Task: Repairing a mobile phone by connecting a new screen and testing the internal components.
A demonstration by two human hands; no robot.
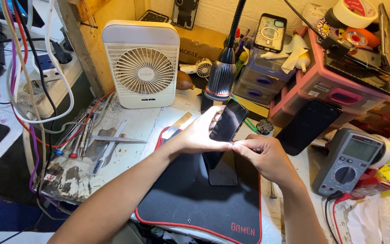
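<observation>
My left hand (201, 133) holds a black smartphone (227, 123) tilted upright over a black mat (190, 199) with a red edge, under a gooseneck lamp (221, 77). My right hand (262, 153) pinches at the phone's lower edge with thumb and forefinger; whether a small tool sits between them is unclear. A flat black piece (224, 174) lies on the mat just below the hands.
A white desk fan (141, 63) stands behind. Tweezers and screwdrivers (98, 138) lie at the left. A grey multimeter (348, 162) sits at the right, with another dark phone (308, 126) leaning on pink drawers (335, 86). Cables hang at far left.
</observation>
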